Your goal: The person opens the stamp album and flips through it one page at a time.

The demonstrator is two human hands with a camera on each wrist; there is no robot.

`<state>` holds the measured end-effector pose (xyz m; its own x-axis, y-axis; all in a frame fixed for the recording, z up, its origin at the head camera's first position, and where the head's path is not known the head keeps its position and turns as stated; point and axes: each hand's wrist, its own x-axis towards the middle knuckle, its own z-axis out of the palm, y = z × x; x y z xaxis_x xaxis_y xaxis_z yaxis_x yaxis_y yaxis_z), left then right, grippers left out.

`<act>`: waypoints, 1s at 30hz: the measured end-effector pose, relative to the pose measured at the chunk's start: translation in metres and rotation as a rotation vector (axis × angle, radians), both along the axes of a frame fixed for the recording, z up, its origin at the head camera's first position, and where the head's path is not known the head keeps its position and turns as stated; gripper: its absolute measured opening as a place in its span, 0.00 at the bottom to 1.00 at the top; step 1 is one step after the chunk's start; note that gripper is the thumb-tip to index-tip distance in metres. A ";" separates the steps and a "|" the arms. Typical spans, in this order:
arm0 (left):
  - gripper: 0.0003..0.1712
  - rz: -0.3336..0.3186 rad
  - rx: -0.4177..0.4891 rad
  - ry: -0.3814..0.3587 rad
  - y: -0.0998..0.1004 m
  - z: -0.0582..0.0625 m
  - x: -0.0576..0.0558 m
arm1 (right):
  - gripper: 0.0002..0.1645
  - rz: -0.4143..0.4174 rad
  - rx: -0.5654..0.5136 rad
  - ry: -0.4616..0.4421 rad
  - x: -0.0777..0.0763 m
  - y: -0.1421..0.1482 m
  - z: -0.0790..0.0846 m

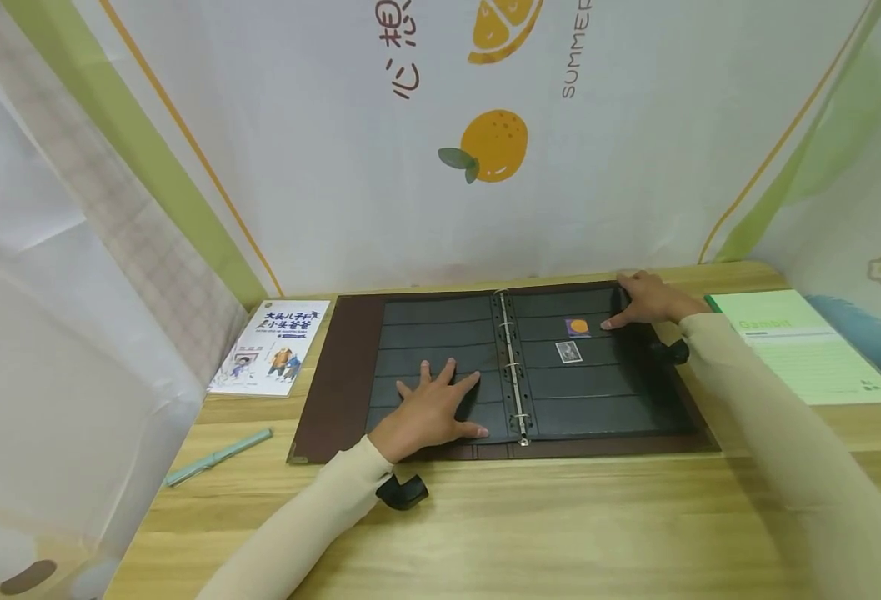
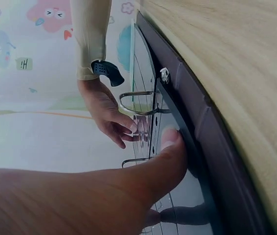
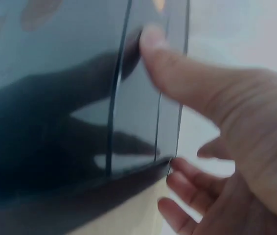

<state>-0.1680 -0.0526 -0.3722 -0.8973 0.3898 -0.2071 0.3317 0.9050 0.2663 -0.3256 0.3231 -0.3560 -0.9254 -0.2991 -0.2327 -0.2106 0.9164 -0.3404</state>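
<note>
A dark brown ring-binder stamp album [image 1: 346,367] lies spread on the table, with black pocket pages on both sides of its metal rings [image 1: 513,367]. My left hand [image 1: 428,412] rests on the left page [image 1: 440,323], fingers spread, thumb near the rings. At the upper right corner of the right page [image 1: 583,414] is my right hand [image 1: 646,300]. Its thumb [image 3: 160,54] touches the page face, while its other fingertips are at the page's outer edge, apart from the thumb. A purple stamp with an orange disc [image 1: 578,327] and a grey stamp [image 1: 569,352] sit in the right page.
A white picture booklet [image 1: 271,348] lies left of the album, with a pale green pen [image 1: 218,457] in front of it. To the right is a light green notebook [image 1: 808,346]. A printed curtain [image 1: 380,200] hangs behind the wooden table [image 1: 545,525].
</note>
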 end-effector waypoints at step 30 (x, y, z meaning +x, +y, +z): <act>0.51 -0.006 0.014 0.008 -0.006 0.000 -0.001 | 0.55 -0.049 -0.255 -0.153 0.022 0.004 0.012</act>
